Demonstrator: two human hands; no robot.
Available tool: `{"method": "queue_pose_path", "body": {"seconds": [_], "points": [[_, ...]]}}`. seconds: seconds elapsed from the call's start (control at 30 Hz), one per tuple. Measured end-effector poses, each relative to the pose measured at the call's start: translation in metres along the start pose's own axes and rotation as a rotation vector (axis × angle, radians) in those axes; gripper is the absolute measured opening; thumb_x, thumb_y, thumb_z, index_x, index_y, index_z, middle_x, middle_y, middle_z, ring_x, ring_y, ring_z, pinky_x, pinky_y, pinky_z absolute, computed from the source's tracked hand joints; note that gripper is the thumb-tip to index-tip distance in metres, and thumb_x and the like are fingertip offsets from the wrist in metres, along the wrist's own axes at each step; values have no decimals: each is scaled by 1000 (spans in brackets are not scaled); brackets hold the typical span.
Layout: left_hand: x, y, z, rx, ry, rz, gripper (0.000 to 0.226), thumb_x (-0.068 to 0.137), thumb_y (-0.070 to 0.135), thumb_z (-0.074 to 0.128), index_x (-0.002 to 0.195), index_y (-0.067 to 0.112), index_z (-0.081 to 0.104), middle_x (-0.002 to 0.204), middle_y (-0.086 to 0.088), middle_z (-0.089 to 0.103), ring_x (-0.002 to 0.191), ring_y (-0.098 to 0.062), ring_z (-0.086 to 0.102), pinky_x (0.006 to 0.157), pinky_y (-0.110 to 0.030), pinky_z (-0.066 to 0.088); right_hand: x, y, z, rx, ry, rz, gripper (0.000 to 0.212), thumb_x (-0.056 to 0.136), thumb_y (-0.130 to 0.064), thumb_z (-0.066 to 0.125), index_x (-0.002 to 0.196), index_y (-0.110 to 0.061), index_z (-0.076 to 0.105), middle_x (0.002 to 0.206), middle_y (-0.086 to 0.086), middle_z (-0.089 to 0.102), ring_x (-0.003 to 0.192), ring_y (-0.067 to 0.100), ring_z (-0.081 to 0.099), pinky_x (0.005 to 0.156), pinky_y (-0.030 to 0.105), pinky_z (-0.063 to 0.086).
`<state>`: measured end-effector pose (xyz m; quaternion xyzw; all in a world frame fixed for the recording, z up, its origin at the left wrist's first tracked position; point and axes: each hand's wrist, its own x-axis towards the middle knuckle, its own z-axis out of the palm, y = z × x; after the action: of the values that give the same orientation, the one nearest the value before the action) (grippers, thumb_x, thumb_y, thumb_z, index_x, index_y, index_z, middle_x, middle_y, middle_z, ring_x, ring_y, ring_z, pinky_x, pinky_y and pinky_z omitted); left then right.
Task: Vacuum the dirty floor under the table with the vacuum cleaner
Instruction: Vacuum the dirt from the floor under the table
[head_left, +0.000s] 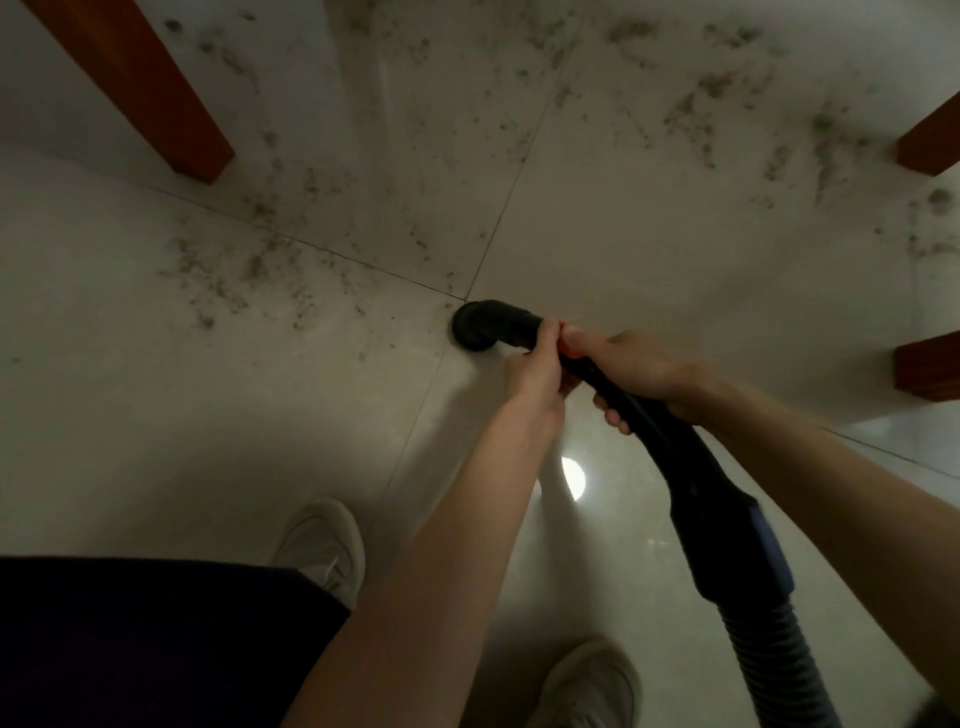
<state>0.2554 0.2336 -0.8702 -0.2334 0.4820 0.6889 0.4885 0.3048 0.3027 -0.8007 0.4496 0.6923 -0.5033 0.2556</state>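
Floor (649, 249) of pale tile spreads wide ahead of the grip, bounded far left by one wooden table leg (150, 88) and right by two more, an upper right leg (930, 140) and a lower right leg (927, 366). Dirt (249, 265) lies in dark speckles ahead and to the left of the hands, and thicker again far ahead toward the right; the tile nearest the grip looks cleaner.

The left hand (535, 369) is closed round the black vacuum wand (691, 457) just behind its nozzle (475, 327), which rests on the floor beside a tile joint. The right hand (639, 369) wraps the wand just behind the left, the two nearly touching. An orange part (566, 355) shows between them. Behind the right hand the wand thickens, then joins a ribbed hose (774, 660).
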Motion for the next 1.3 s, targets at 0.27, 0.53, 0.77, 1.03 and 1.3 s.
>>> {"method": "queue_pose_path", "body": {"seconds": [0.27,0.53,0.77,1.03,1.3], "points": [[-22,7,-30,-24,47,10,30,96,31,49,105,4,59,86,-6,63,78,-13,63,68,-22,50,-2,-14,20,-68,-93,-16,58,94,-52,47,102,4,59,55,9,52,36,15,50,37,22,44],[1,42,13,8,29,52,33,96,24,51,118,0,53,101,-14,61,86,-23,60,75,-29,52,15,-33,-6,-24,97,-65,58,94,-50,48,92,7,60,43,7,53,31,15,49,34,20,41],[40,83,50,96,-52,89,36,96,22,50,122,-3,51,83,-11,57,70,-21,57,67,-30,51,44,-58,-32,103,245,-105,52,94,-50,48,82,0,53,57,11,53,31,14,49,34,19,42],[72,86,68,93,-95,23,18,93,21,56,100,5,51,82,-10,56,81,-25,61,70,-30,51,74,-60,-58,235,116,-8,55,94,-53,46,96,1,53,50,9,51,32,14,47,35,19,42],[77,86,50,84,-28,80,39,92,28,56,118,-1,55,92,-11,63,75,-19,61,80,-32,52,77,-72,-53,208,-40,30,58,93,-57,43,102,-1,53,48,6,50,35,12,46,34,19,41]]}}
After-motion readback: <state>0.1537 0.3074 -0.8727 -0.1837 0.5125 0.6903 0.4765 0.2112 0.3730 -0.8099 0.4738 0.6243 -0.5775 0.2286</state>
